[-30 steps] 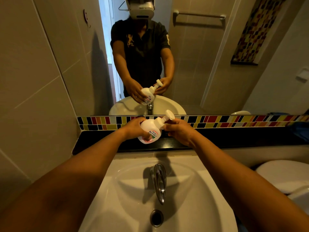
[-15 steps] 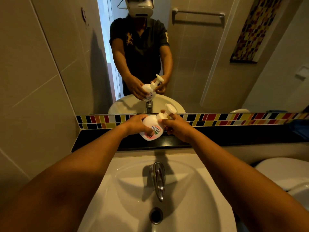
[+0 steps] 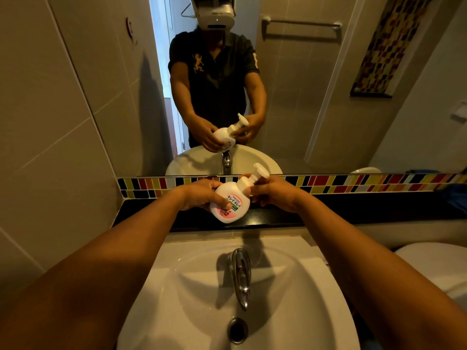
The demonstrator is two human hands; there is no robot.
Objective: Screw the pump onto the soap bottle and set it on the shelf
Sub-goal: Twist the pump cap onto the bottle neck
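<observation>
A round white soap bottle [image 3: 233,198] with a pink and green label is held tilted in the air, its top leaning right, above the black shelf [image 3: 353,210]. My left hand [image 3: 199,194] wraps its body from the left. The white pump [image 3: 255,174] sits on the bottle's neck, its head pointing up and right. My right hand [image 3: 275,192] grips the pump's collar with the fingertips.
A white sink [image 3: 290,286] with a chrome tap [image 3: 241,274] lies below my arms. A mirror [image 3: 303,97] above a coloured tile strip [image 3: 353,181] shows a person's reflection. A white toilet lid [image 3: 434,263] sits at the right. A blue object [image 3: 458,198] lies on the shelf's right end.
The bottle and both hands stay in about the same place. My right hand's fingers have shifted around the pump collar, and the bottle's label has turned a little.
</observation>
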